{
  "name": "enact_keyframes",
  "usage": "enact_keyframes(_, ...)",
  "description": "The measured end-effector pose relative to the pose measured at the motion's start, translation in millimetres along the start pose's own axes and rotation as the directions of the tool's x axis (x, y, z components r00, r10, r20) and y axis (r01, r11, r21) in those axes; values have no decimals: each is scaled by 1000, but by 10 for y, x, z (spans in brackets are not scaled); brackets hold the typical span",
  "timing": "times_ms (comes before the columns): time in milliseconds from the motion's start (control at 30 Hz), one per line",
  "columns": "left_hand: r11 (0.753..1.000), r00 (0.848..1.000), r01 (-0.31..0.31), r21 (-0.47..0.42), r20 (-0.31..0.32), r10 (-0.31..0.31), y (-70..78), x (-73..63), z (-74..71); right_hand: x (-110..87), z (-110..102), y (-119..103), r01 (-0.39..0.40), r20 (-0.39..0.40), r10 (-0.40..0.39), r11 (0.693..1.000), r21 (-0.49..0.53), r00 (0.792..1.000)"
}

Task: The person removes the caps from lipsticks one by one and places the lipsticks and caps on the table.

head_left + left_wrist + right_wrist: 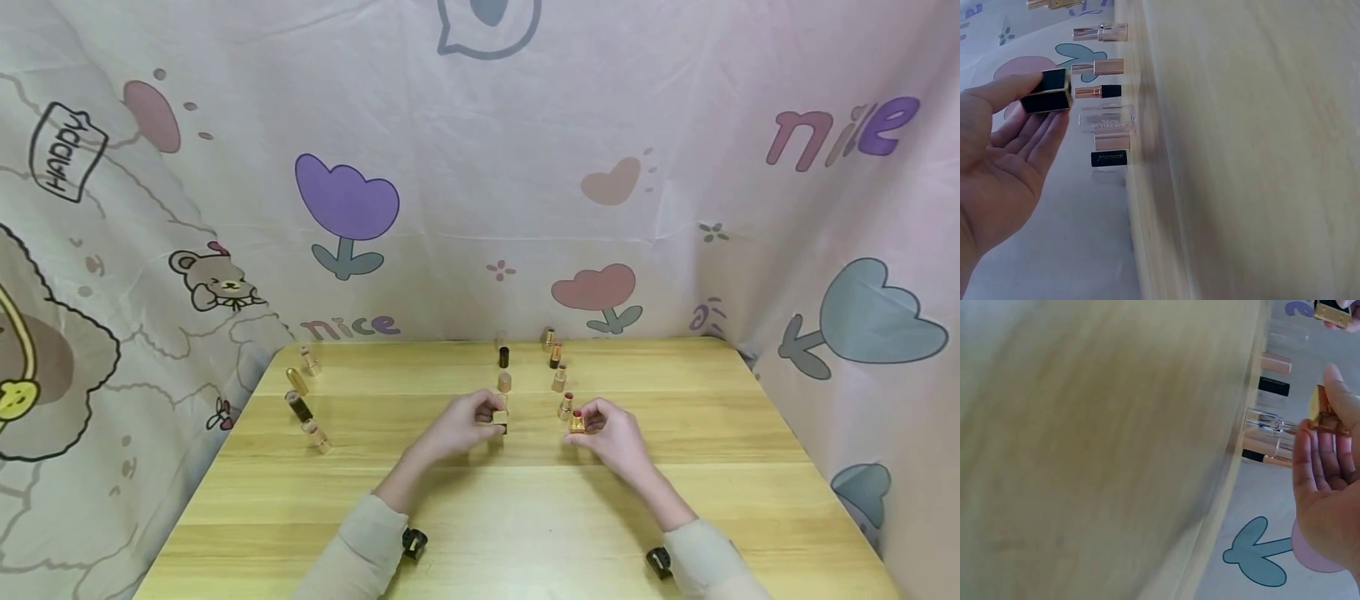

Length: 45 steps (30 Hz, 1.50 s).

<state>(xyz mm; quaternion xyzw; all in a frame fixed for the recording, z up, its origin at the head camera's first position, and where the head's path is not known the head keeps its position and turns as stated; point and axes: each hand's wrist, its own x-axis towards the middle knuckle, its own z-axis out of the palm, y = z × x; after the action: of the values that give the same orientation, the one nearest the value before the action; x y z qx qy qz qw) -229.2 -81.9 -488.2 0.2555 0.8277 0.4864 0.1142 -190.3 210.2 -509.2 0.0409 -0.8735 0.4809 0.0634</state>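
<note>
My left hand (pixel 467 421) pinches a square black lipstick cap (pixel 1047 94) with gold trim between thumb and fingers, held above the table in the left wrist view. Across from it, my right hand (pixel 617 435) grips the gold base of an uncapped lipstick (pixel 577 423), whose red tip points up. Right behind that one stands another open lipstick (pixel 566 406) with a red tip. Beyond the left hand are a pinkish cap (pixel 504 382) and a black cap (pixel 504 357), both upright.
More open lipsticks, among them a pinkish one (pixel 559 379) and a black-based one (pixel 555 357), continue the right-hand row backward. At the table's left stand several capped lipsticks, including a gold one (pixel 297 382) and a black one (pixel 298 407). A printed curtain (pixel 465 167) hangs behind the table (pixel 525 533).
</note>
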Motion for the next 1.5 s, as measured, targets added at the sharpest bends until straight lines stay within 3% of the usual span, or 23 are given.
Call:
enact_keyframes(167, 993, 997, -3, 116, 73, -6, 1, 15, 33, 45, 16, 9, -40, 89, 44, 998, -55, 995)
enact_keyframes(333, 985, 995, -11, 174, 102, -7, -30, 38, 65, 89, 39, 24, -82, 140, 95, 992, -98, 986)
enact_keyframes(633, 980, 990, 37, 196, 124, -62, -44, 32, 93, 155, 94, 49, -8, 191, 57, 969, -248, 980)
enact_keyframes(967, 971, 991, 44, 234, 116, -73, -47, 15, 97, 187, 123, 58, 38, 213, 20, 964, -264, 977)
enact_keyframes(1233, 973, 991, 58, 225, 108, -84, -63, -3, 89, 219, 123, 81, 34, 228, 26, 967, -254, 973)
enact_keyframes(1500, 990, 990, 122, 67, 59, -126, -37, -104, 17, 218, 102, 123, 1, 224, 53, 973, -231, 973)
